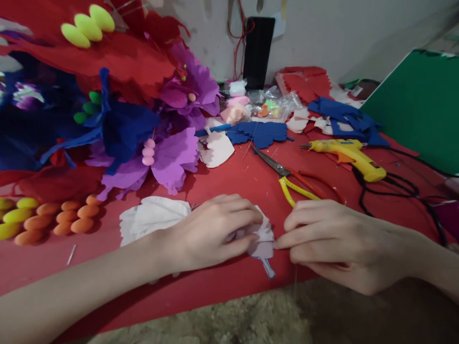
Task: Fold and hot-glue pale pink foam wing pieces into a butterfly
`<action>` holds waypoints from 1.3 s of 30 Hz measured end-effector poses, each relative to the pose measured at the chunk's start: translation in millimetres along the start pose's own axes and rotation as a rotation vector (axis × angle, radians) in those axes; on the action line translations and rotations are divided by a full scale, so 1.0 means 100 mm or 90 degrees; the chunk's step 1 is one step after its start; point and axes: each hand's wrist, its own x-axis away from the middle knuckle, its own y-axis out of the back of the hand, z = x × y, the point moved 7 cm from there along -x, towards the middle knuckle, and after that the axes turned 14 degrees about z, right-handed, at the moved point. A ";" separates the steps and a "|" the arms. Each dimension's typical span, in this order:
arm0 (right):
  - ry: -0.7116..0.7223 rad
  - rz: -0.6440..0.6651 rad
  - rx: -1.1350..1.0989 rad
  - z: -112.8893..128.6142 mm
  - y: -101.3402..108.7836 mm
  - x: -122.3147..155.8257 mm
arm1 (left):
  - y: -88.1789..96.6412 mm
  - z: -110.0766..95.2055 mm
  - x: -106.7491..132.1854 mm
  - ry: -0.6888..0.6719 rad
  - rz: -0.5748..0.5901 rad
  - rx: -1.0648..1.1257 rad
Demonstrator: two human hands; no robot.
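Observation:
A small white petal-shaped fabric piece (264, 248) with a pale, blue-edged stem lies near the front of the red table. My left hand (218, 229) is closed on it, thumb and fingers gripping it from the left. At its right edge my right hand (333, 239) is curled in a pinch; what the fingertips hold is hidden. A thin thread-like line (296, 277) hangs below the right hand. Behind my left wrist lies a bunch of gathered white fabric (156, 215), partly covered by the arm.
Yellow-and-red-handled scissors (283, 172) lie just beyond my right hand. A yellow glue gun (346, 150) with a black cord rests to the right. Large fabric flowers (172, 157) crowd the left, with orange foam ovals (66, 216) below. Blue fabric pieces (263, 134) lie behind.

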 end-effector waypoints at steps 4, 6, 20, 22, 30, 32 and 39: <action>-0.003 -0.011 0.020 0.00 0.01 -0.01 | -0.01 -0.03 0.01 0.009 -0.026 0.009; -0.005 -0.006 0.025 0.00 0.01 -0.01 | -0.01 -0.03 0.02 0.029 -0.052 0.015; 0.009 0.007 0.013 0.00 -0.07 -0.02 | 0.20 0.22 0.08 0.165 -0.171 0.123; 0.010 0.013 0.008 -0.01 -0.06 -0.02 | 0.22 0.22 0.08 0.155 -0.161 0.060; -0.021 0.047 -0.032 -0.09 -0.04 -0.02 | 0.17 0.26 0.04 0.139 -0.105 -0.175; -0.026 0.053 -0.035 -0.10 -0.05 -0.02 | 0.14 0.26 0.03 0.116 -0.080 -0.218; -0.021 0.023 0.017 -0.17 -0.02 0.02 | 0.11 0.09 0.04 0.045 -0.107 -0.413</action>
